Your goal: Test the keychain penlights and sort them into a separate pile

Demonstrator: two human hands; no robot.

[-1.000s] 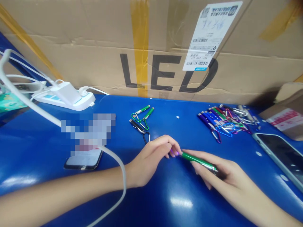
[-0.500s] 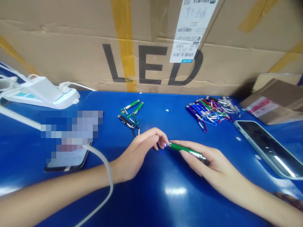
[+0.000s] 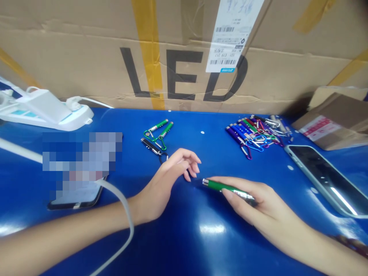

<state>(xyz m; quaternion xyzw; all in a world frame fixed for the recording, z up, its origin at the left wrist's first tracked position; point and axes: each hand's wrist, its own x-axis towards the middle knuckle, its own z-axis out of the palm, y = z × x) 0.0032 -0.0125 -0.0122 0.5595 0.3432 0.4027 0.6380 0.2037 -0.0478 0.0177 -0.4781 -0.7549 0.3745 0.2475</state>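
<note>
My right hand point(image 3: 255, 207) grips a green keychain flashlight point(image 3: 216, 185) between thumb and fingers. Its silver tip points left towards my other hand, and its rear end is partly hidden in the palm. My left hand point(image 3: 172, 178) hovers over the table with fingers loosely bent and apart, holding nothing. Just beyond it lie a black keychain flashlight point(image 3: 150, 146), its clip partly covered by my fingers, and two green keychain flashlights point(image 3: 159, 125) with green carabiner clips. Farther right is a pile of keychain flashlights point(image 3: 244, 130) in blue, purple, red, green and black.
A large cardboard box point(image 3: 94, 57) marked LED stands along the back of the blue table point(image 3: 184, 245). On the left are a white power strip point(image 3: 71, 119), a phone point(image 3: 74, 195) and a white cable point(image 3: 128, 214). A second phone point(image 3: 322, 176) and a small carton point(image 3: 336, 122) are at right.
My left fingers have come away from the flashlight's tip, up and slightly left, and spread a little. The bluish glow at the tip no longer shows. My right hand keeps its hold, slightly lower.
</note>
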